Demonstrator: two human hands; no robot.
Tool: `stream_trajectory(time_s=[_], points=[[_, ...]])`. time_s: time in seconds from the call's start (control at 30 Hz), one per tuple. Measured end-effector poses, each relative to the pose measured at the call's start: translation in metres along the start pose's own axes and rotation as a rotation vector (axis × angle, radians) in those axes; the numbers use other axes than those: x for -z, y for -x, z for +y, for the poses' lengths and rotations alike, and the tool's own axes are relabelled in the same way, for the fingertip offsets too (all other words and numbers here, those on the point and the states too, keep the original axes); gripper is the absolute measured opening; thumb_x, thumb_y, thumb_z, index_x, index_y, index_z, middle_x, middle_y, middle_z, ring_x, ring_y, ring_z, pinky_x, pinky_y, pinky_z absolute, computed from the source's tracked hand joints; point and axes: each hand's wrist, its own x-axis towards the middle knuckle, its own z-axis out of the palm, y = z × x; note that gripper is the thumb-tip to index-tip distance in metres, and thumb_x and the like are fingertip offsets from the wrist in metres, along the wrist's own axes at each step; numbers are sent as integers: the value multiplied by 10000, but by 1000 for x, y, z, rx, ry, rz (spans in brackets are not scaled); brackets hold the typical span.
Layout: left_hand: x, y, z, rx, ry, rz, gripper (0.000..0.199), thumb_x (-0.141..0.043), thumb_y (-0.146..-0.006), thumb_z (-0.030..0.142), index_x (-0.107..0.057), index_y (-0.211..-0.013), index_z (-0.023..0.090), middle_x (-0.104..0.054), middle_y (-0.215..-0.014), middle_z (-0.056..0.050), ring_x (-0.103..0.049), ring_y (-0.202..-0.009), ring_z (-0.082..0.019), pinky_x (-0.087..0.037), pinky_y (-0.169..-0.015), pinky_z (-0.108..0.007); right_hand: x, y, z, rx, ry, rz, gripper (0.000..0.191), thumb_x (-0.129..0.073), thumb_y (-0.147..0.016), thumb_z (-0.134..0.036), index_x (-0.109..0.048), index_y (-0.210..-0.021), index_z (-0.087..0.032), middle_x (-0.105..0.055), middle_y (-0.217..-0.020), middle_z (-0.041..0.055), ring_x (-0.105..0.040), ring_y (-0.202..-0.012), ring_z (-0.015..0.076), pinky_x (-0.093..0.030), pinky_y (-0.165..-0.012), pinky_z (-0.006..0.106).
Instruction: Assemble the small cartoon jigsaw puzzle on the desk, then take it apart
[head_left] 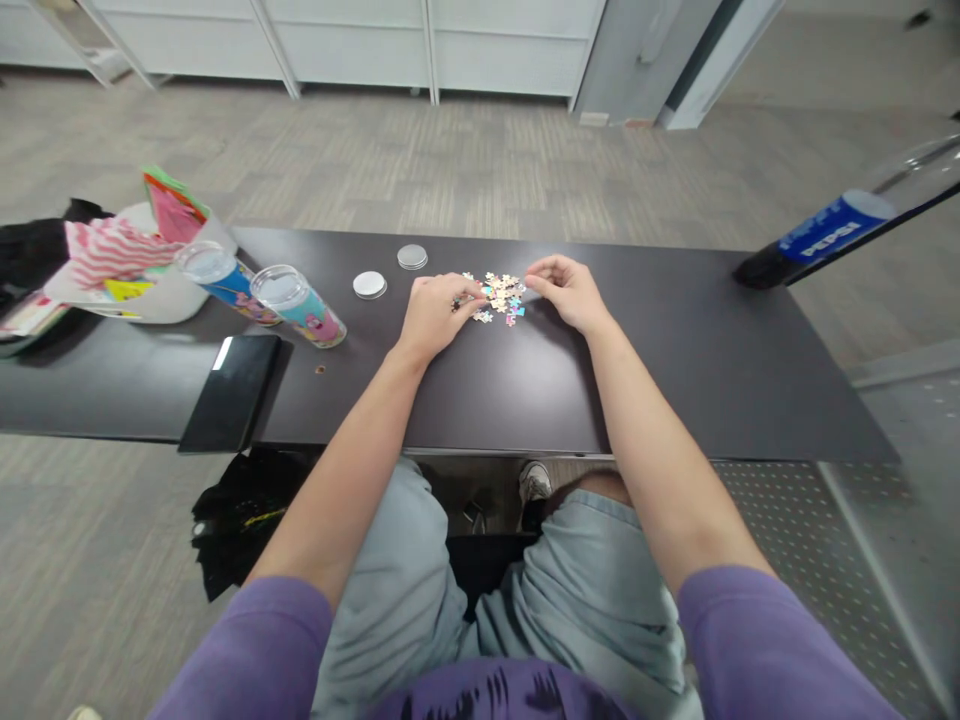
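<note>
A small heap of puzzle pieces (501, 293) lies on the dark table (510, 390), most showing a pale side and a few blue or pink. At the heap's left edge, my left hand (442, 312) has its fingers closed on a puzzle piece, with a dark bit visible between them. My right hand (564, 290) is at the right edge of the heap, thumb and index finger pinched around a small piece near the fingertips.
Two round white lids (370, 285) lie left of my hands. Further left are two colourful cups (300, 305), a black tablet (231, 393) and a white basket (169, 298) with striped cloth. A Pepsi bottle (825, 238) is at the right end.
</note>
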Motion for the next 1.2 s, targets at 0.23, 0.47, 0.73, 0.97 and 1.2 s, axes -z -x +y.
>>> stream_trajectory(time_s=[0.23,0.47,0.73,0.97,1.2], points=[[9,21,17,78,-63,101,143,-982,-1137,155,-1002,-1107,293,-990,-1295,-74,-905,-1258,-337,-578,-1217,-545,-2,69,-27,-19,177,-90,275,-1057,-844,-452,-858,-954,-298,-856,-897,23,-711,-818,254,-591,-841,404],[18,38,14,100,28,207,216,-939,-1076,41,-971,-1069,254,-987,-1223,-56,-877,-985,-260,-622,-1060,-449,-4,98,-35,-57,305,-92,175,-1003,-933,-375,-863,-1004,-299,-897,-964,48,-772,-855,283,-658,-932,452],[21,40,8,-49,221,16,165,-913,-1016,84,-927,-1020,248,-953,-1112,-51,-877,-1041,-264,-676,-966,-386,0,93,-53,-64,439,-241,160,-968,-1025,-398,-909,-1117,-281,-881,-1008,39,-701,-841,257,-575,-853,414],[29,44,1,-107,259,-156,147,-934,-984,143,-932,-1076,258,-909,-1112,-47,-815,-961,-243,-639,-884,-377,16,92,-61,-117,540,-274,236,-1029,-1005,-430,-895,-1110,-266,-847,-1053,72,-697,-874,266,-591,-875,451],[29,47,4,10,99,-157,138,-977,-1014,213,-949,-1139,267,-855,-1080,-47,-725,-883,-241,-637,-908,-418,10,89,-47,5,527,-325,288,-1149,-918,-328,-904,-1068,-299,-774,-1042,45,-653,-859,259,-587,-868,465]])
